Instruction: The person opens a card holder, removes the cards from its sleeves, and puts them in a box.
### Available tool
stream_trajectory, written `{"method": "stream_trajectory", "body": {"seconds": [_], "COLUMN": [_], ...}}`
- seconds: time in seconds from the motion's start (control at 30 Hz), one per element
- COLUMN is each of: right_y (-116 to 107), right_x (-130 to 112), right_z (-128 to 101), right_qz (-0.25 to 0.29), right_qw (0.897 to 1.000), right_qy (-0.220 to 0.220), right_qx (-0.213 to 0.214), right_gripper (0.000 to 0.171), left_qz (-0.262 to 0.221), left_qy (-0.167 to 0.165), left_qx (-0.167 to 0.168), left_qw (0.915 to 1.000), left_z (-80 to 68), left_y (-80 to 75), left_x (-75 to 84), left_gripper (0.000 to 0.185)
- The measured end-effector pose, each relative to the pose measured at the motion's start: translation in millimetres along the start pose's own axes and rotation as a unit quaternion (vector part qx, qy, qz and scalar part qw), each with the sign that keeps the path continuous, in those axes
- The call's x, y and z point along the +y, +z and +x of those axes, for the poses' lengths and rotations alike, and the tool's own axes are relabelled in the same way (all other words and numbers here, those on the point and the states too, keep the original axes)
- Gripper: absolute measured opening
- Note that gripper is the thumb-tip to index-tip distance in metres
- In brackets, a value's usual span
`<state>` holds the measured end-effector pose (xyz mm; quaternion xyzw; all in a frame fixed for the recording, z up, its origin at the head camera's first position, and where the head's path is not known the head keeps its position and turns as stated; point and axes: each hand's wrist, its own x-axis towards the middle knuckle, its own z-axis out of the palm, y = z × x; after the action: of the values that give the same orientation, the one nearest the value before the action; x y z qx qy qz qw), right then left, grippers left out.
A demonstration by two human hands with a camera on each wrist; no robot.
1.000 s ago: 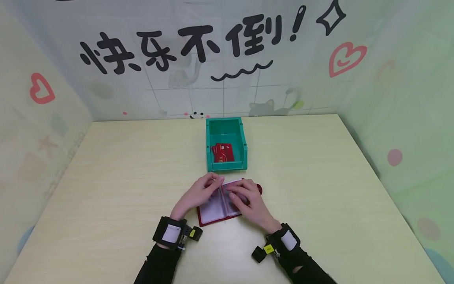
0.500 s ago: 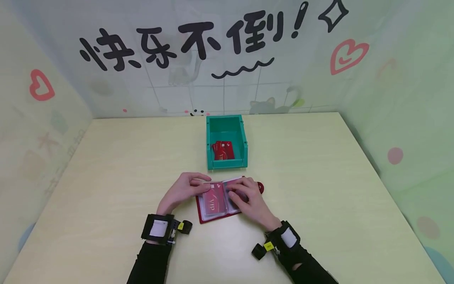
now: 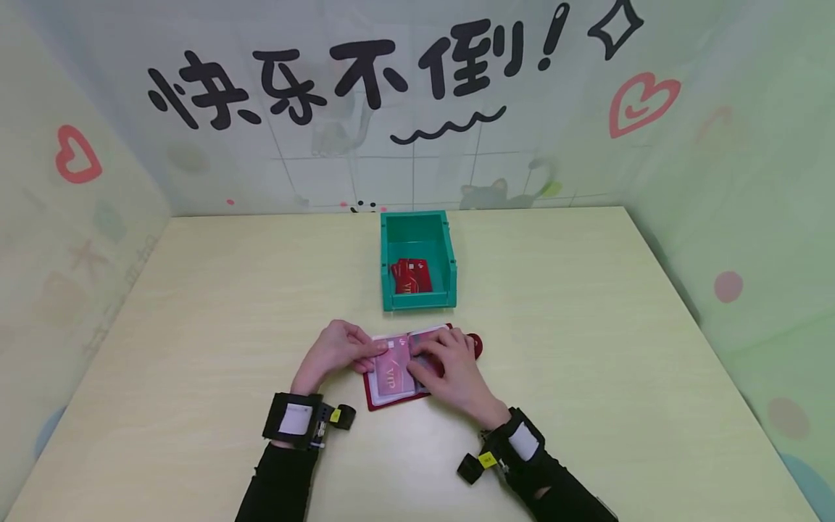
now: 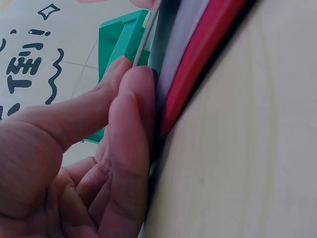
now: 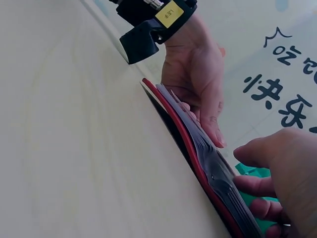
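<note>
A red card holder [image 3: 394, 398] with clear plastic pages lies spread on the table. On its left side shows a VIP card [image 3: 393, 373], pinkish through the plastic. My left hand [image 3: 339, 351] pinches the outer edge of this page between thumb and fingers; in the left wrist view the thin edge [image 4: 145, 40] stands up from the fingertips. My right hand [image 3: 453, 373] lies over the right side, fingers bent and touching the pages near the fold. In the right wrist view its thumb [image 5: 252, 151] is raised apart from the fingers, and the stacked pages [image 5: 210, 163] fan slightly.
Just beyond the card holder stands a teal open-fronted bin [image 3: 419, 301] with several red VIP cards [image 3: 411, 276] at its near end. The holder's round red clasp tab [image 3: 478, 345] sticks out on the right. A printed backdrop [image 3: 411, 174] borders the table's far edge.
A page now lies over on the left side, showing the VIP card. My left hand moved left from the fold to the outer edge. My right hand shifted slightly left toward the fold.
</note>
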<state>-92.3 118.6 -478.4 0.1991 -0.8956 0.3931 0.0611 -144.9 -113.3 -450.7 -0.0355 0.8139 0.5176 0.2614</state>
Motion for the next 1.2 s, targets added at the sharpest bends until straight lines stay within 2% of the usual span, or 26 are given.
{"method": "stream_trajectory", "body": {"seconds": [0.3,0.43,0.57,0.77,0.93,1.2], "right_y": [4.7,5.2,8.0,10.6,10.2,4.5], "right_x": [-18.2,-23.4,-20.9,-16.5,-15.1,-15.8], "right_z": [3.0,3.3,2.6,1.9,3.1,5.0], "right_qz": [-0.047,-0.067,-0.074,-0.06,-0.042,-0.005], "right_qw": [0.997,0.995,0.995,0.996,0.996,0.995], "right_qy": [0.06,0.071,0.068,0.064,0.08,0.098], "right_qx": [0.002,-0.011,-0.004,0.015,0.006,-0.007], "right_gripper": [0.022,0.026,0.028,0.031,0.029,0.023], "left_qz": [0.04,0.053,0.06,0.034,0.01,-0.002], "left_qy": [0.008,0.016,0.019,0.031,0.038,0.041], "left_qx": [0.0,0.002,-0.001,-0.026,-0.048,-0.06], "left_qw": [0.9992,0.9985,0.998,0.9986,0.9981,0.9973], "left_z": [-1.4,-2.4,-2.0,0.4,2.5,3.6], "left_y": [2.7,3.4,3.1,1.5,0.1,-1.8], "left_x": [2.0,1.5,1.1,-1.0,-3.0,-4.5], "left_gripper": [0.025,0.024,0.024,0.024,0.023,0.021]}}
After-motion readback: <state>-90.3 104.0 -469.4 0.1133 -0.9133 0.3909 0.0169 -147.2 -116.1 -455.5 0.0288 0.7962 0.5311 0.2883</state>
